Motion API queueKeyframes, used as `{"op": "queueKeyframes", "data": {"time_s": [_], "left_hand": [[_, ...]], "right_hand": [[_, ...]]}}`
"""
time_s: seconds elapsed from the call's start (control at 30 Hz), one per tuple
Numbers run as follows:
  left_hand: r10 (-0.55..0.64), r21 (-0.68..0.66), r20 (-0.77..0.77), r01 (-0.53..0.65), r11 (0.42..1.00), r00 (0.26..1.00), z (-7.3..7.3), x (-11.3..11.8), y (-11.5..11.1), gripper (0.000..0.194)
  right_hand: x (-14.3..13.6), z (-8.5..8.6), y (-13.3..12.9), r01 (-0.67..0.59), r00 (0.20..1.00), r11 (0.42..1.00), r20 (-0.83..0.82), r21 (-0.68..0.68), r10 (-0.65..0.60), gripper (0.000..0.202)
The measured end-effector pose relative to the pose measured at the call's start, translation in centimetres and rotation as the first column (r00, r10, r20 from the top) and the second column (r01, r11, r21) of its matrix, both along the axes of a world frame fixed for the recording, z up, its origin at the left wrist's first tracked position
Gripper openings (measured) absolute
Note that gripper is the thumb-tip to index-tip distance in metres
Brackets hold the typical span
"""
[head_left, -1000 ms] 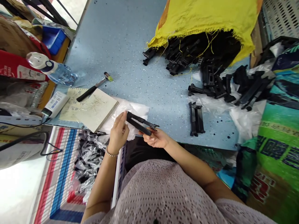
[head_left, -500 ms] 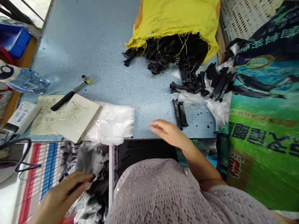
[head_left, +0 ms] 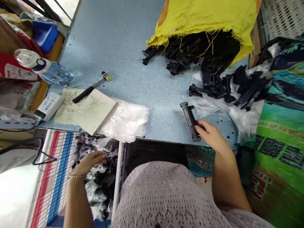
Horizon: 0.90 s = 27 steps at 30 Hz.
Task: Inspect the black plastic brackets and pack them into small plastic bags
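Note:
At the table's front edge, my right hand has its thumb and fingers closed on the near end of a long black plastic part. This part lies tilted on the tabletop, apart from the pile. My left hand is over a crate full of bagged black parts. Its fingers are stretched out and nothing shows in them. A stack of clear plastic bags lies on the table between my hands, partly under a pale board.
More black parts spill from a yellow woven sack at the back. A hammer rests across the board and notepaper. On the left are a water bottle and a white device. A green printed sack stands right.
My right hand has moved right and taken hold of the black plastic part. My left hand has drawn away from a bagged part in the crate and moved up. The view has shifted.

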<state>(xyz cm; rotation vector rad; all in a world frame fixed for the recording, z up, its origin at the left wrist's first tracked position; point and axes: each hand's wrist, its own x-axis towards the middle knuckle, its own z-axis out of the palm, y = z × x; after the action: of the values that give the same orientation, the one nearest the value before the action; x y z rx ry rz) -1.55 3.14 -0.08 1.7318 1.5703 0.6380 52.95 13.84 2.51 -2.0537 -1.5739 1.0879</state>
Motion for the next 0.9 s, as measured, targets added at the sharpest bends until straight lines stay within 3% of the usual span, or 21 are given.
{"op": "queueKeyframes", "data": {"time_s": [0.07, 0.1, 0.2, 0.27, 0.33, 0.43, 0.5, 0.57, 0.63, 0.7, 0.77, 0.9], "left_hand": [[-0.096, -0.145, 0.144, 0.117, 0.982, 0.985, 1.2, 5.1, 3.0, 0.025], [-0.056, -0.103, 0.151, 0.072, 0.992, 0.987, 1.6, 8.1, 4.7, 0.022], [0.144, 0.183, -0.133, -0.119, 0.976, 0.981, 1.3, 15.9, 9.6, 0.022], [0.183, 0.226, -0.299, -0.116, 0.967, 0.937, 0.5, 18.4, 12.0, 0.02], [0.128, 0.161, -0.308, -0.081, 0.984, 0.943, -0.2, 18.4, 13.3, 0.023], [0.079, 0.098, -0.108, -0.068, 0.993, 0.991, -0.4, 16.5, 13.8, 0.02], [0.121, 0.073, 0.011, -0.121, 0.99, 0.993, 0.0, 15.5, 13.6, 0.011], [0.167, 0.085, 0.051, -0.171, 0.982, 0.985, 0.6, 15.1, 13.1, 0.01], [0.155, 0.174, -0.026, -0.148, 0.974, 0.988, 1.0, 15.0, 12.7, 0.02], [0.098, 0.266, -0.176, -0.049, 0.963, 0.979, 1.3, 14.7, 12.5, 0.035], [0.052, 0.3, -0.263, 0.03, 0.954, 0.963, 1.3, 14.2, 12.6, 0.043], [0.026, 0.377, -0.229, 0.064, 0.924, 0.973, 1.3, 13.5, 12.7, 0.056]], "right_hand": [[-2.4, -0.1, 0.3, 0.019, 0.958, 1.0, -0.285, -0.009, -0.021, 0.035], [-3.7, -0.4, 0.5, 0.022, 0.912, 0.999, -0.41, -0.027, -0.031, 0.036], [-7.4, -1.3, 1.2, 0.016, 0.733, 0.996, -0.677, -0.089, -0.072, 0.041], [-8.9, -1.6, 1.4, 0.013, 0.634, 0.993, -0.767, -0.118, -0.1, 0.041], [-10.1, -1.5, 1.7, -0.025, 0.546, 0.988, -0.831, -0.15, -0.112, 0.036], [-12.3, -1.2, 2.4, -0.168, 0.363, 0.968, -0.925, -0.186, -0.114, 0.034], [-14.5, -1.6, 3.2, -0.276, 0.254, 0.94, -0.959, -0.198, -0.128, 0.039], [-16.8, -2.5, 4.2, -0.307, 0.242, 0.921, -0.956, -0.239, -0.167, 0.04], [-18.1, -3.2, 4.7, -0.253, 0.286, 0.923, -0.934, -0.29, -0.215, 0.035], [-17.8, -3.5, 4.6, -0.203, 0.303, 0.933, -0.925, -0.297, -0.228, 0.03], [-16.4, -3.2, 3.7, -0.289, 0.266, 0.918, -0.944, -0.272, -0.196, 0.03], [-13.9, -3.2, 1.8, -0.574, 0.223, 0.748, -0.943, -0.333, -0.248, 0.037]]}}
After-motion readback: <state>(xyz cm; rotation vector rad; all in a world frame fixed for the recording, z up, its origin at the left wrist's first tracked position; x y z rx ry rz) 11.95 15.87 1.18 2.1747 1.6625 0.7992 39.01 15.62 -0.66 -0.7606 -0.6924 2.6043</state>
